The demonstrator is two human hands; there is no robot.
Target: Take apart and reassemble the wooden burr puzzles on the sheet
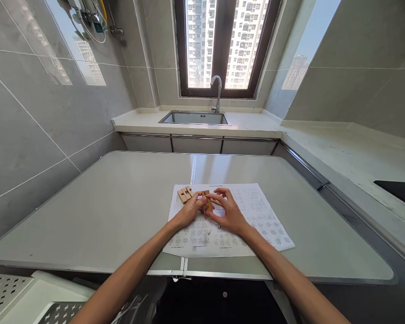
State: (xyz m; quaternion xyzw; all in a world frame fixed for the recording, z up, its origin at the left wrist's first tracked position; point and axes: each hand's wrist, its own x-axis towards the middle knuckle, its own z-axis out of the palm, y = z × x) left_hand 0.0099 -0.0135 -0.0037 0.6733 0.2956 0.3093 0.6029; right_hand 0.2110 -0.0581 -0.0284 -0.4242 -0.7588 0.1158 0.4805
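My left hand (189, 210) and my right hand (228, 213) meet over a printed sheet. Between them are notched wooden puzzle pieces (208, 205), one marked with what looks like a 2. The fingers of my left hand close on them from the left. My right thumb and fingers pinch them from the right; how the pieces fit together is partly hidden by my fingers. Several more notched wooden blocks (184, 195) lie side by side on the paper, just beyond my left hand. The white sheet (273, 229) carries rows of small diagrams and text, too small to read.
The sheet lies on a pale folding table (121, 202) with a seam down its middle. Behind it are a counter with a sink (194, 118), a tap (218, 92) and a window. Another counter (357, 148) runs along the right. White plastic racks (43, 292) stand at lower left.
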